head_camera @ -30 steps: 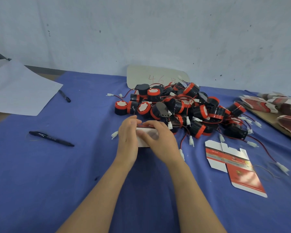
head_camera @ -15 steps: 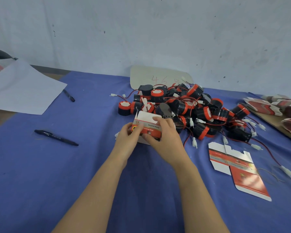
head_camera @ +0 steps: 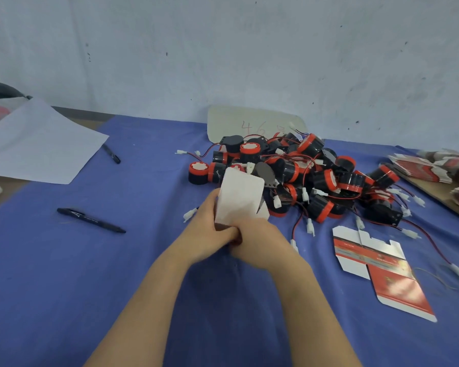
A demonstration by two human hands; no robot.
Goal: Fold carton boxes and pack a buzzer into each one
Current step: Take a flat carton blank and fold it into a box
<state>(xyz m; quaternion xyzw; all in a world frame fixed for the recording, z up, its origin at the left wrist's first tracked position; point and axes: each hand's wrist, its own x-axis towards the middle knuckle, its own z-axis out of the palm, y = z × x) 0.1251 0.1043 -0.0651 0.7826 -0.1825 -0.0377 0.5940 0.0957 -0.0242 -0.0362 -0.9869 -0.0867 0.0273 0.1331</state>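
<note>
Before the buzzers [head_camera: 300, 176], both hands [head_camera: 210, 234] gripping carton [head_camera: 239, 197], contents hidden

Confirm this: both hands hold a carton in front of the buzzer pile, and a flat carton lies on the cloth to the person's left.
Wrong side: the flat carton lies on the cloth to the person's right, as the head view shows. The rest stands: left hand and right hand hold the carton before the buzzer pile.
</note>
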